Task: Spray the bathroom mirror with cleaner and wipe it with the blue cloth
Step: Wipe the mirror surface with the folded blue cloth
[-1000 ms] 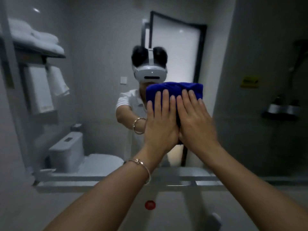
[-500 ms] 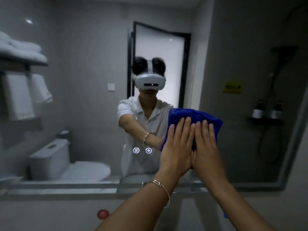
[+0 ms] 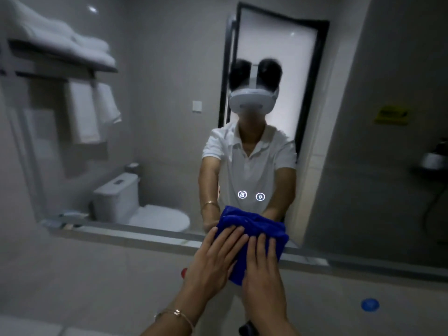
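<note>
Straight fingers of the left hand and of the right hand lie flat side by side, gripping nothing, and press the blue cloth against the glass. The cloth sits at the bottom of the mirror, its lower part overlapping the mirror's lower frame. A thin bracelet circles the left wrist. Two small lit round icons glow in the glass just above the cloth. In the reflection a wall rack holds folded white towels on top, with more hanging below it; a toilet stands beneath. At far right a yellow sign is too blurred to read, and a shelf there carries something indistinct. On the wall under the mirror are a red dot and a blue disc. A second ago the cloth covered the reflected face, then chest height; now it has come down to the frame, hands flat as before.
</note>
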Demonstrator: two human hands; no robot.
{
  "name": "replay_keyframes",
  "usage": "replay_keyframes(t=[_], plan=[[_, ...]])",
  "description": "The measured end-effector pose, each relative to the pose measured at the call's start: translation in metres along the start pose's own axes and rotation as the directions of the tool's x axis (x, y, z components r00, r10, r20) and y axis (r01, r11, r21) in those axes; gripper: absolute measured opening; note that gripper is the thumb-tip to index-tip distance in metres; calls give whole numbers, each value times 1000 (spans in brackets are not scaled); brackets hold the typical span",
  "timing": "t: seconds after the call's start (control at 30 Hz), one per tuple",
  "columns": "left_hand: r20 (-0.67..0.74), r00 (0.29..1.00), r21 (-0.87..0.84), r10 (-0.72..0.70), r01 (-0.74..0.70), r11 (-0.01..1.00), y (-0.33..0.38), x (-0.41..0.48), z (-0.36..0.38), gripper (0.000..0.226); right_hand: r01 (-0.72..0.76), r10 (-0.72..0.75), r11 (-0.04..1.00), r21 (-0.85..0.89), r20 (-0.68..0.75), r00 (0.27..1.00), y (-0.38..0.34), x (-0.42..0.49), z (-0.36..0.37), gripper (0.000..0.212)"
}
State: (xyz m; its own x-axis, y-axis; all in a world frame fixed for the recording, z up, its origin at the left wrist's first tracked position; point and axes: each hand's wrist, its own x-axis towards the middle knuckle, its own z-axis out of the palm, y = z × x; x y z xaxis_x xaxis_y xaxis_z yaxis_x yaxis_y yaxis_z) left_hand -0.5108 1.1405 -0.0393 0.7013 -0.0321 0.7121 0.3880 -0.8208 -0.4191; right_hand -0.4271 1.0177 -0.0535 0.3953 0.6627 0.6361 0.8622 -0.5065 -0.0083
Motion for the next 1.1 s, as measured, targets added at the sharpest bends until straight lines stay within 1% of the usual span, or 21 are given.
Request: replay_keyframes(t=[0.03,0.07,0.1,0.17,0.2,0.23,0.3,0.37,0.4,0.43,0.5,0.63,0.67,0.7,0.77,0.83,0.93,1.03,1.1], plan=[[5,1000,13,-9,8,1000,-16,-12,0,68,29,-29,1000,6,25,999,-15,4,3,146],[12,1000,25,-15,15,1000,-34,-25,1,68,42,-43,999,19,32,999,-32,10,5,158],[19,999,38,-29,28,999,-52,-36,1,66,61,-62,997,36,22,998,-50,17,5,163],[42,993,46,-111,110,993,-87,-53,-7,58,94,-94,994,52,7,996,-88,35,0,163],[57,985,39,-166,163,986,-102,-57,-13,57,104,-104,993,55,-5,995,-107,45,-4,158],[68,974,30,-214,212,977,-117,-59,-20,58,123,-121,991,49,-31,992,-125,57,-9,149],[50,953,17,-300,299,954,-144,-53,-32,61,175,-170,984,32,-124,978,-152,85,-24,119],[-8,923,11,-385,385,923,-168,-34,-44,63,237,-224,971,32,-221,949,-170,120,-49,87],[-33,908,2,-419,419,908,-177,-19,-51,66,261,-246,965,25,-257,935,-175,139,-66,75],[-50,897,-8,-440,440,898,-185,-2,-58,72,276,-261,961,10,-288,921,-179,157,-82,67],[-81,886,-38,-457,455,890,-192,35,-71,82,274,-271,961,-41,-350,897,-176,190,-115,60],[-167,860,-146,-483,463,874,-185,111,-93,104,249,-288,957,-146,-393,874,-133,232,-160,56],[-193,860,-158,-472,448,880,-179,125,-96,104,249,-292,956,-157,-395,871,-118,237,-168,55],[-225,862,-174,-454,423,889,-171,138,-99,98,247,-290,956,-158,-391,874,-101,238,-176,55],[-302,856,-228,-421,364,903,-150,162,-106,77,234,-269,963,-137,-393,879,-68,236,-188,55],[-327,856,-273,-399,319,908,-120,184,-114,66,192,-226,974,-121,-414,882,-34,229,-199,55],[-310,886,-274,-346,265,924,-67,215,-116,66,125,-169,984,-127,-438,883,24,210,-209,53],[-302,908,-245,-289,219,944,-10,240,-114,68,61,-97,993,-103,-394,914,90,187,-209,55],[-294,925,-214,-241,182,960,29,251,-108,69,8,-63,991,-135,-405,912,133,165,-205,57]])
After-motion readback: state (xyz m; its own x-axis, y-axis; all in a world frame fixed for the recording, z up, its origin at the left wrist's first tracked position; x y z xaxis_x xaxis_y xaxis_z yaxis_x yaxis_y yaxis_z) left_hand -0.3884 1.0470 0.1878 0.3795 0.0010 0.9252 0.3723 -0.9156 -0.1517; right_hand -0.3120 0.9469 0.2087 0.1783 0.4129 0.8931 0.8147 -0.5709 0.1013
